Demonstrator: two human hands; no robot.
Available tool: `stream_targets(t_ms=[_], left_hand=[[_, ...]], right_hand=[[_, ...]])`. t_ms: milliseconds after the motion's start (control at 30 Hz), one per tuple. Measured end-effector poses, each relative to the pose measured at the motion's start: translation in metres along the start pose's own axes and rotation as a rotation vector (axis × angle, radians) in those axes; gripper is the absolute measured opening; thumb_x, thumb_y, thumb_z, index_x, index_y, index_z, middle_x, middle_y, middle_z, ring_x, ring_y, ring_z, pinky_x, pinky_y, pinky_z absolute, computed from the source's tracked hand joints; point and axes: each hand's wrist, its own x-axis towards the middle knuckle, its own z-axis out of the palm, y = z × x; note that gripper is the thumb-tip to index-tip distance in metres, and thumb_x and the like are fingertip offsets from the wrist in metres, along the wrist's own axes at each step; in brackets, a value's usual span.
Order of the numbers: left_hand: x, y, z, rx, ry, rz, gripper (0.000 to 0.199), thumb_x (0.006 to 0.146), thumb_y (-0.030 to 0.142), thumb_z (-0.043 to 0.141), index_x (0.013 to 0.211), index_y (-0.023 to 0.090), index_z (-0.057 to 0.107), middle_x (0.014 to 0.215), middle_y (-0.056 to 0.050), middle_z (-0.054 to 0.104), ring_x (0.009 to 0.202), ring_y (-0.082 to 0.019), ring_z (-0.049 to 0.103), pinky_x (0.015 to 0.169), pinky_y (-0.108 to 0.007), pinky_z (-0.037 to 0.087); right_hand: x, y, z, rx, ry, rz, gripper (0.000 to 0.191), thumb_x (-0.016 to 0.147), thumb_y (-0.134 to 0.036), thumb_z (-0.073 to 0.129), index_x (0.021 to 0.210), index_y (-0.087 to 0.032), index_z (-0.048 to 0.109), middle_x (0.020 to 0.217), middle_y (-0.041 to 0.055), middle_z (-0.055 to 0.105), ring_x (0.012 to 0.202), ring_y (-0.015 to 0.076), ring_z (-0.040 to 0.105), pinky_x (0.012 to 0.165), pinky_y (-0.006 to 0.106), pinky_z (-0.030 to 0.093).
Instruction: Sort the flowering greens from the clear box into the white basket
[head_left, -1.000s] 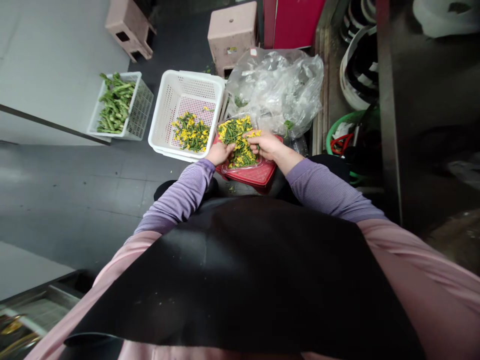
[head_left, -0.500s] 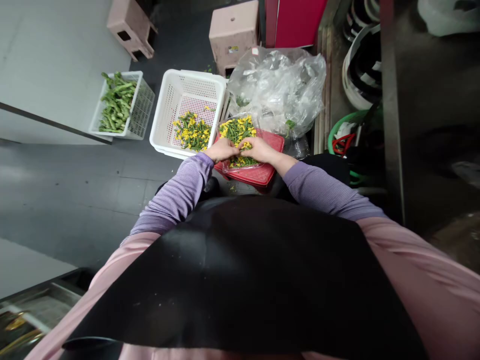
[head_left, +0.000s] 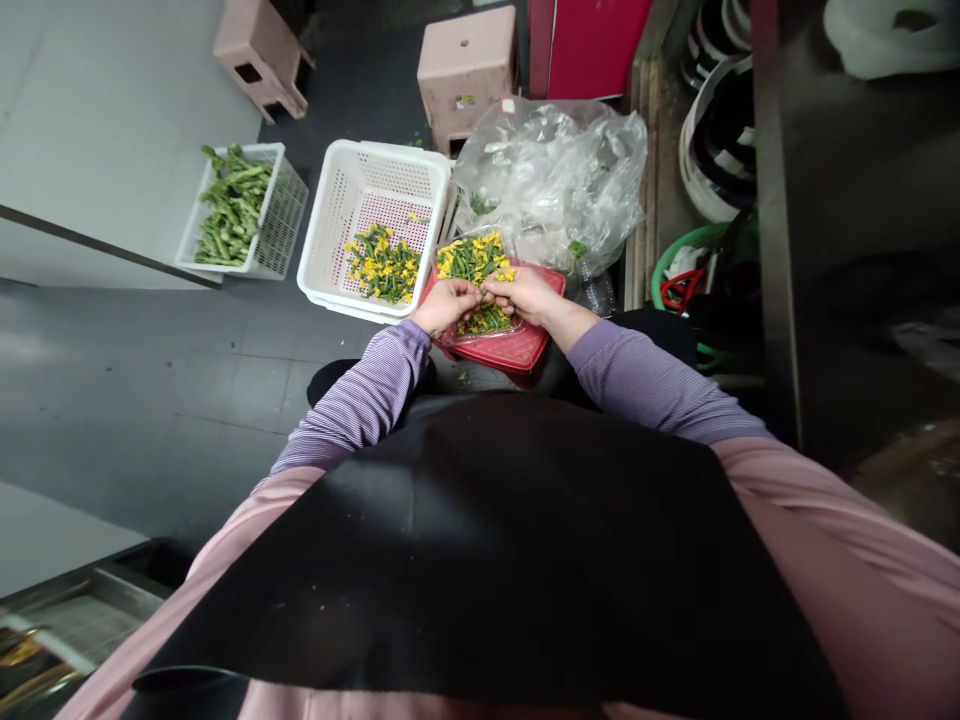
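Observation:
My left hand (head_left: 447,306) and my right hand (head_left: 526,294) meet at the fingertips over a heap of yellow-flowered green stems (head_left: 471,257). The heap lies on clear plastic on a red stool top (head_left: 511,350). Yellow blossom shows at the right fingers, which pinch a flowered stem. Closed in a pinch, the left fingertips almost touch the right ones; what they hold is too small to make out. Left of the stool, a white perforated basket (head_left: 316,222) holds more of the same flowered stems (head_left: 385,264).
Behind the red stool lies a large crumpled clear plastic bag (head_left: 555,170). A pink stool (head_left: 465,55) stands at the back. Farther left, a second white basket (head_left: 281,215) holds thick green stalks (head_left: 234,205). A green tub (head_left: 664,265) is at the right, beside a metal-edged counter (head_left: 780,220).
Both hands stay over the heap, with the fingertips shifted slightly and the right fingers turned a little. The view has moved slightly. The baskets and bag look unchanged.

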Motion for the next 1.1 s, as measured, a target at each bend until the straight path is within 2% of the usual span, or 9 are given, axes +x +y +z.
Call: stream_targets(t_ms=[100, 233, 367, 467, 567, 667, 833, 967, 1100], left_hand=[[0.006, -0.001, -0.007, 0.165, -0.014, 0.098, 0.010, 0.084, 0.019, 0.067, 0.075, 0.014, 0.068, 0.056, 0.001, 0.056, 0.047, -0.009, 0.049, 0.049, -0.020, 0.038], [0.020, -0.012, -0.017, 0.744, 0.008, 0.206, 0.010, 0.083, 0.023, 0.070, 0.082, 0.015, 0.076, 0.081, -0.007, 0.066, 0.076, -0.017, 0.064, 0.070, -0.025, 0.047], [0.027, -0.023, -0.010, 1.223, -0.080, 0.208, 0.023, 0.085, 0.015, 0.063, 0.101, 0.017, 0.079, 0.101, -0.013, 0.067, 0.096, -0.025, 0.066, 0.079, -0.029, 0.046], [0.029, -0.026, -0.002, 1.348, -0.099, 0.195, 0.024, 0.085, 0.012, 0.058, 0.098, 0.013, 0.079, 0.103, -0.016, 0.067, 0.099, -0.026, 0.066, 0.080, -0.030, 0.046], [0.033, -0.027, -0.004, 1.199, -0.055, 0.213, 0.018, 0.083, 0.015, 0.063, 0.093, 0.015, 0.078, 0.106, -0.013, 0.067, 0.093, -0.022, 0.067, 0.079, -0.029, 0.047], [0.033, -0.022, -0.011, 0.834, 0.023, 0.216, 0.008, 0.076, 0.012, 0.070, 0.081, 0.014, 0.076, 0.090, -0.007, 0.070, 0.078, -0.016, 0.065, 0.076, -0.025, 0.049], [0.016, -0.002, -0.007, 0.149, -0.039, 0.015, 0.004, 0.077, 0.010, 0.073, 0.075, 0.011, 0.070, 0.064, -0.002, 0.068, 0.044, -0.007, 0.050, 0.048, -0.020, 0.041], [0.002, 0.008, 0.003, -0.048, 0.033, -0.077, 0.009, 0.075, 0.009, 0.078, 0.073, 0.010, 0.069, 0.060, -0.001, 0.067, 0.039, -0.005, 0.047, 0.040, -0.018, 0.035], [-0.002, 0.009, 0.003, -0.077, 0.082, -0.120, 0.008, 0.077, 0.007, 0.076, 0.074, 0.010, 0.070, 0.063, -0.002, 0.070, 0.037, -0.003, 0.044, 0.037, -0.017, 0.033]], right_hand=[[0.003, -0.003, 0.000, 0.128, 0.059, 0.113, 0.026, 0.100, -0.009, 0.052, 0.075, -0.016, 0.052, 0.056, -0.0029, 0.052, 0.043, 0.0033, 0.036, 0.038, 0.014, 0.026], [0.008, -0.008, -0.005, 0.236, 0.205, 0.130, 0.027, 0.098, -0.010, 0.048, 0.072, -0.017, 0.049, 0.055, -0.0018, 0.050, 0.043, 0.0053, 0.038, 0.037, 0.017, 0.027], [0.008, -0.008, -0.007, 0.208, 0.171, 0.117, 0.019, 0.091, -0.008, 0.049, 0.075, -0.016, 0.055, 0.055, -0.0025, 0.050, 0.043, 0.0055, 0.038, 0.036, 0.017, 0.024], [0.007, -0.007, -0.006, 0.170, 0.139, 0.109, 0.012, 0.087, -0.008, 0.054, 0.080, -0.015, 0.059, 0.055, -0.0035, 0.049, 0.042, 0.0056, 0.038, 0.036, 0.017, 0.023], [0.007, -0.005, -0.005, 0.120, 0.142, 0.099, 0.016, 0.088, -0.009, 0.059, 0.074, -0.015, 0.055, 0.057, -0.0028, 0.051, 0.043, 0.0047, 0.037, 0.036, 0.017, 0.022], [0.007, -0.001, -0.004, -0.032, 0.177, 0.054, 0.022, 0.087, -0.006, 0.062, 0.071, -0.016, 0.052, 0.053, -0.0051, 0.046, 0.041, 0.0037, 0.034, 0.036, 0.017, 0.020], [0.006, 0.008, 0.000, -0.207, 0.120, 0.006, 0.026, 0.080, -0.012, 0.078, 0.087, -0.020, 0.054, 0.049, -0.0101, 0.043, 0.040, 0.0049, 0.032, 0.037, 0.017, 0.021], [0.006, 0.009, 0.000, -0.151, 0.127, -0.047, 0.023, 0.085, -0.014, 0.074, 0.083, -0.020, 0.052, 0.052, -0.0086, 0.046, 0.042, 0.0050, 0.034, 0.039, 0.017, 0.024], [0.005, 0.005, 0.000, -0.115, 0.139, -0.050, 0.025, 0.090, -0.011, 0.068, 0.075, -0.018, 0.050, 0.057, -0.0049, 0.050, 0.043, 0.0043, 0.034, 0.040, 0.018, 0.024]])
